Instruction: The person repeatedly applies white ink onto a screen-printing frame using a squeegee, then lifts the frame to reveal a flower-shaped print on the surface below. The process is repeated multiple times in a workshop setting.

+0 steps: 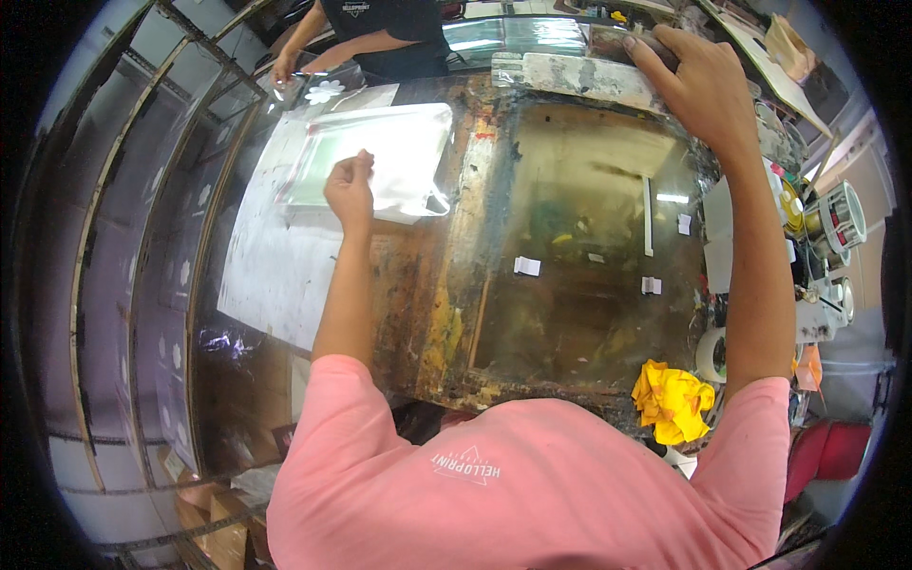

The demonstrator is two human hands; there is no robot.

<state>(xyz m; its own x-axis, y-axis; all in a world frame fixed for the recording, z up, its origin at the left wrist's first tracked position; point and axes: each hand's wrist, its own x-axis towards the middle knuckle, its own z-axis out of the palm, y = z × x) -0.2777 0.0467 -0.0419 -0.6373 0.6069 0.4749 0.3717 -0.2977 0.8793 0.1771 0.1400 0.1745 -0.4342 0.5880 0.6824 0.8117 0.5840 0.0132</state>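
My left hand (350,190) is over a stack of clear plastic bags (413,142) with a pale green tint on one side. Its fingers are pinched together at the stack's surface; whether a bag edge is between them I cannot make out. At the far right, my right hand (698,90) is curled over a dark brown block (655,49) beside a paint-stained pale bar (579,78). Thumb and forefinger lie around the block, while the other fingertips are hidden. Between my arms lies a glassy work surface (560,323) with several small folded white paper pieces (527,267) on it.
White sheets (275,256) lie under the bags. A crumpled yellow cloth (673,401) sits at the near right corner. Tubs (841,217) crowd the right side; a metal rack (133,237) stands left. A co-worker (385,38) in dark clothes handles clear plastic at the far side.
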